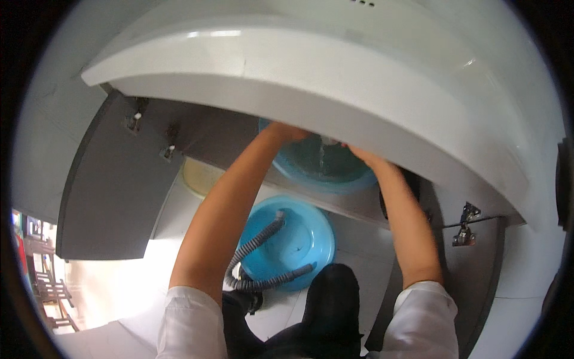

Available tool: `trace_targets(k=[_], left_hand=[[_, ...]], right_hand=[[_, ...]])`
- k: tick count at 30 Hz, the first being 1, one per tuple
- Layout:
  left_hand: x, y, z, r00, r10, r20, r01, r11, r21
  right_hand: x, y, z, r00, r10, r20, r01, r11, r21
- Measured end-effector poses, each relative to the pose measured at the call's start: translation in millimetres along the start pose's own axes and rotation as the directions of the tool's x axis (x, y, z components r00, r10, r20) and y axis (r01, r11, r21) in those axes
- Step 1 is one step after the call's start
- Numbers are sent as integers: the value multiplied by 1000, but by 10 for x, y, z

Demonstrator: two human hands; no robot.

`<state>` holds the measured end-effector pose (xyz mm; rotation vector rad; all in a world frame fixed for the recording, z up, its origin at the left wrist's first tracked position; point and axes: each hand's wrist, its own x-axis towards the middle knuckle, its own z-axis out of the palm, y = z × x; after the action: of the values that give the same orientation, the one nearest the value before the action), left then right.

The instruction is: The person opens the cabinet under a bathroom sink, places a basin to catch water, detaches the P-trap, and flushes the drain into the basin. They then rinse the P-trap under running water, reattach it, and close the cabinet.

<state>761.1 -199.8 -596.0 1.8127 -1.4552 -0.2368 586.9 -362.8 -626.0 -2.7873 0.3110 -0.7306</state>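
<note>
Both my hands reach under the white washbasin into its cabinet, above a blue plastic basin on the cabinet floor. My left hand is partly hidden by the washbasin's lower edge; what its fingers touch cannot be seen. Of my right hand only the back part shows, its fingertips near a small pale fitting. A thin streak of water seems to fall from there into the basin. On the floor below, a light blue plastic basin holds both ends of a grey corrugated drain hose.
Dark grey cabinet doors with metal hinges stand open at left and right. A yellowish basin is on the floor behind my left forearm. My knees are close to the floor basin. Wooden stools stand at the far left.
</note>
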Motion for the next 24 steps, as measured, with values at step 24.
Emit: trace_targets(k=[24], left_hand=[[-499, 267, -225, 863, -489, 124, 494, 869, -12]], right_hand=[[-867, -1140, -810, 406, 856, 321, -764, 125, 633]])
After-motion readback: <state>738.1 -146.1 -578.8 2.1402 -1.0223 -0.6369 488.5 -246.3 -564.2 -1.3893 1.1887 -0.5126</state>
